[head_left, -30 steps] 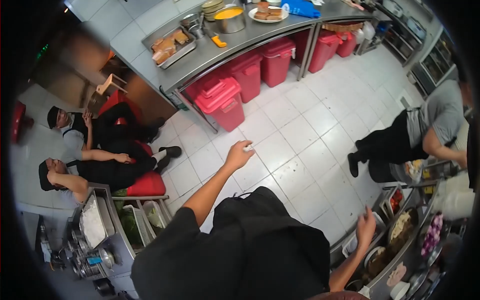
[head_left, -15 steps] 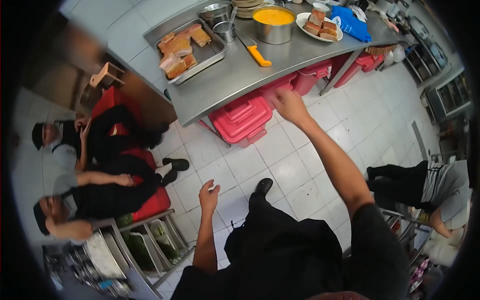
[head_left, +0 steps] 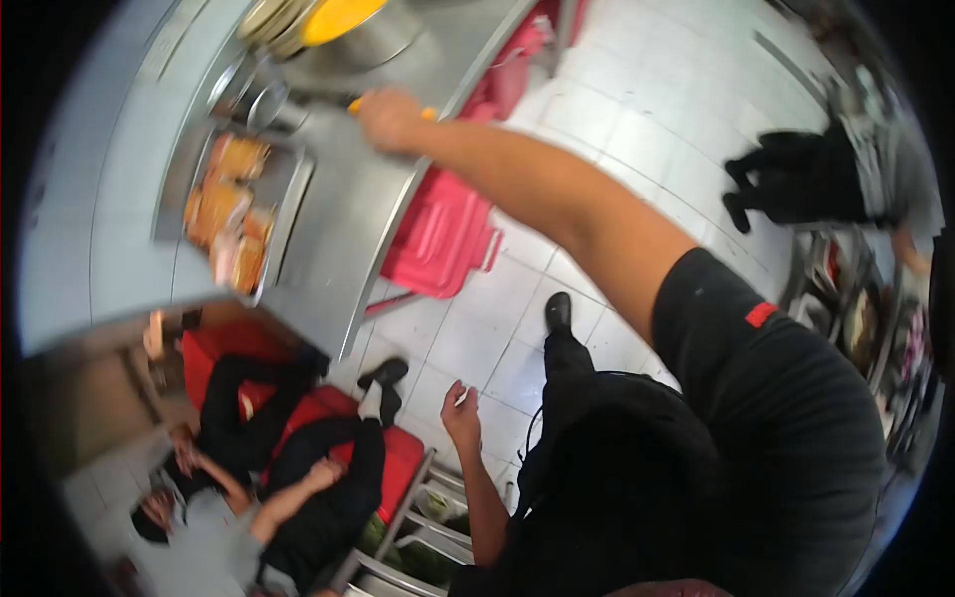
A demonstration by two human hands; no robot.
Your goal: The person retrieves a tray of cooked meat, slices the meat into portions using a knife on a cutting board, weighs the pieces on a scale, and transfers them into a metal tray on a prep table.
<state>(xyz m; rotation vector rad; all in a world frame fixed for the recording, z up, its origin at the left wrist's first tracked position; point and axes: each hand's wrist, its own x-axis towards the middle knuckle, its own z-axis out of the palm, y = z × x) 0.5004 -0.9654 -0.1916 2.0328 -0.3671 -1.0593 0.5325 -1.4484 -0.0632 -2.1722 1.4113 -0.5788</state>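
My right hand (head_left: pixel 390 121) is stretched over the steel counter (head_left: pixel 343 189), its fingers closed round the yellow handle of a knife (head_left: pixel 428 112). Yellow shows on both sides of the fist, and the blade points toward the metal pots (head_left: pixel 261 95). Left of it, a metal tray (head_left: pixel 288 224) holds several slabs of meat (head_left: pixel 229 194). Beyond the hand stands a steel pot (head_left: pixel 393 38) of orange-yellow liquid. My left hand (head_left: pixel 461 416) hangs low over the floor, loosely curled and holding nothing, with its thumb apart from the fingers.
Pink-red lidded bins (head_left: pixel 438 234) stand under the counter. Two people in dark clothes (head_left: pixel 239 438) sit on a red seat (head_left: pixel 214 353) at lower left. Containers of greens (head_left: pixel 418 552) stand near my left arm. Another person (head_left: pixel 811 179) is at the right.
My right hand has risen from in front of the bins onto the counter and closed on the knife handle. The view has turned and shifted toward the tray. My left hand stays low.
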